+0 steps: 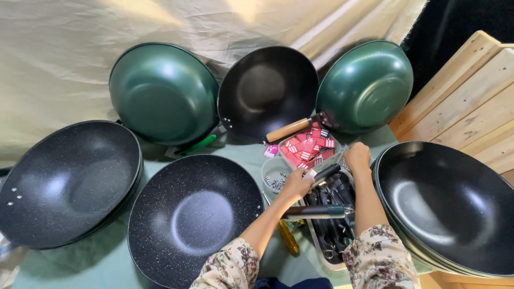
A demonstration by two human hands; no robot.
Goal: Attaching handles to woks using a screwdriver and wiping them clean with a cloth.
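Black woks [195, 214] flanking both hands [326, 171]

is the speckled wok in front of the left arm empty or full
Empty. The speckled wok lies face up on the green cloth and its bare dark inside shows, with nothing in it.

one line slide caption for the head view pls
Both hands, left hand and right hand, reach over a tray of black pan handles, ringed by dark woks.
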